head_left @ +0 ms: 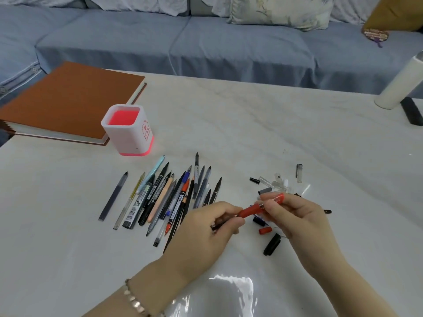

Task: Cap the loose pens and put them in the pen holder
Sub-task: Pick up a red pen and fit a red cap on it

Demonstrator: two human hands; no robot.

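Nearest the camera, a beaded bracelet point(135, 302) circles the left wrist, and a patch of glare lies on the white marble table point(251, 124) between the two forearms. Just beyond, both hands meet over the tabletop. The left hand point(206, 227) has its fingers curled round the dark lower end of a red pen point(250, 210), thumb pressed along the barrel. The right hand point(295, 216) pinches what looks like a red cap point(278, 197) at the pen's other end between thumb and fingertips, the other fingers folded in. The pen slants up to the right, lifted clear of the table.

Under and around the right hand lie loose caps: a black cap point(272, 244), a short red one point(265, 230), a dark blue one point(258, 221), and farther off a scatter of clear caps point(277, 183), with a dark cap point(299, 172) apart from them. Left of the hands, a row of uncapped pens point(169, 197) lies side by side, many overlapping, tips mostly pointing away.

Beyond the pens stands the pen holder point(128, 130), upright, white with a red base and a red glow inside. It sits just beside the near corner of a thick book with an orange-brown cover point(68, 104). At the far right, a white cylinder point(398, 85) stands beside a flat black object point(412, 110). Behind the table runs a blue sofa point(206, 42) with pale cushions point(281, 12).
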